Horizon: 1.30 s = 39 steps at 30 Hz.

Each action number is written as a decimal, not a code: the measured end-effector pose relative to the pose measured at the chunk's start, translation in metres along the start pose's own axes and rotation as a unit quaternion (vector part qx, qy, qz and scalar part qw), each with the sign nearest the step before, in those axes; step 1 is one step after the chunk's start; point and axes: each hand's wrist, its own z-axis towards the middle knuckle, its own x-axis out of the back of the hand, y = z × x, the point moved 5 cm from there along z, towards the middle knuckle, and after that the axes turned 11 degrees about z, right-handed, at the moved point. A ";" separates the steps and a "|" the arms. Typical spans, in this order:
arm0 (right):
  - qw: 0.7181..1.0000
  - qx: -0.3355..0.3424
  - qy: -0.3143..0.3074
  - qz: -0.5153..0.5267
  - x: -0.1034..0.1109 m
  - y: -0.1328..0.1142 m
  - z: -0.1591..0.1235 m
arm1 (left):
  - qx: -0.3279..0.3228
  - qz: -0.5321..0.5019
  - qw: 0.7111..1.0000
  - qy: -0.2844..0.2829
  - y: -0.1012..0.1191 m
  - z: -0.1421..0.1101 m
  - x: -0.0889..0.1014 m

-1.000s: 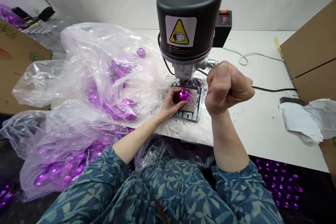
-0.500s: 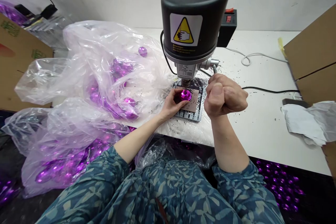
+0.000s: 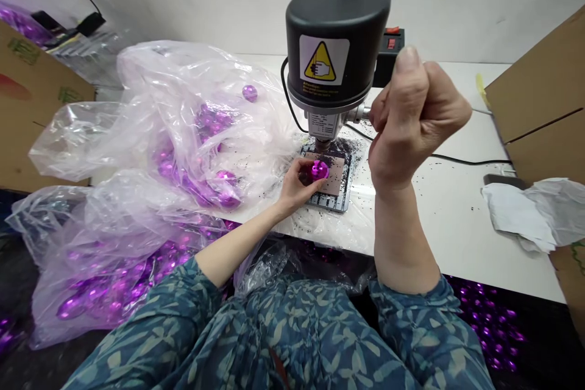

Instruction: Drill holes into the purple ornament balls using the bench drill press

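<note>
My left hand (image 3: 297, 186) pinches a shiny purple faceted ball (image 3: 320, 169) between thumb and fingers. The ball rests on a brown board (image 3: 336, 178) on the metal base (image 3: 343, 201) of a small drill press (image 3: 338, 18), beneath its chuck (image 3: 323, 144). A dark spot shows on top of the ball. My right hand (image 3: 414, 122) is a raised fist beside the press's silver hub (image 3: 360, 113), closed on the feed lever, which the fist mostly hides. Dark shavings lie around the base.
Clear plastic bags (image 3: 192, 85) with purple balls spread over the left of the white table (image 3: 457, 213). Cardboard boxes (image 3: 539, 85) stand at both sides. Crumpled white paper (image 3: 521, 210) and a black cable (image 3: 470, 160) lie right. More purple balls (image 3: 493, 323) sit below the table edge.
My right fist has risen and swung outward with the lever. The chuck now stands clear above the ball, which my left hand has shifted slightly left. The view has tilted a little.
</note>
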 end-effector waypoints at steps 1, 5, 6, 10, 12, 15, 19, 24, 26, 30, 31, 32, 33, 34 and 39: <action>1.000 -0.014 0.004 0.007 -0.001 0.000 0.003 | -0.049 0.022 0.999 0.009 0.012 -0.010 0.006; 0.999 -0.007 0.010 0.039 -0.005 0.000 0.003 | -0.278 0.049 0.953 -0.106 0.054 -0.078 0.011; 0.999 0.004 0.011 0.044 -0.005 -0.001 0.002 | -0.318 0.056 0.932 -0.165 0.060 -0.099 0.007; 0.999 -0.011 0.031 0.028 -0.005 0.001 0.002 | -0.373 0.109 0.872 -0.297 0.060 -0.152 -0.003; 0.999 -0.025 0.031 0.018 -0.004 0.002 0.002 | -0.396 0.110 0.877 -0.249 0.055 -0.148 0.007; 0.998 -0.025 0.034 0.035 -0.002 0.004 0.003 | -0.359 0.139 0.915 -0.125 0.038 -0.103 0.043; 0.997 -0.018 0.047 0.063 0.000 0.006 0.001 | -0.046 0.356 0.924 -0.131 -0.007 -0.014 0.109; 0.997 -0.007 0.043 0.062 0.001 0.007 0.000 | 0.131 0.592 0.722 -0.334 -0.019 0.037 0.167; 0.997 -0.010 0.042 0.061 0.002 0.008 -0.001 | 0.134 0.624 0.680 -0.360 -0.016 0.044 0.175; 0.996 -0.005 0.045 0.071 0.003 0.009 -0.002 | 0.139 0.644 0.646 -0.385 -0.025 0.045 0.175; 0.996 -0.005 0.044 0.072 0.003 0.009 -0.002 | 0.145 0.637 0.647 -0.392 -0.030 0.044 0.174; 0.997 -0.004 0.043 0.071 0.003 0.009 -0.003 | 0.153 0.631 0.648 -0.398 -0.035 0.042 0.174; 0.997 -0.006 0.042 0.069 0.003 0.008 -0.003 | 0.161 0.624 0.652 -0.401 -0.039 0.041 0.174; 0.997 -0.008 0.040 0.066 0.003 0.008 -0.003 | 0.167 0.614 0.661 -0.399 -0.042 0.040 0.175; 0.998 0.004 0.034 0.059 0.003 0.007 -0.004 | 0.156 0.356 0.886 -0.255 -0.020 0.048 0.176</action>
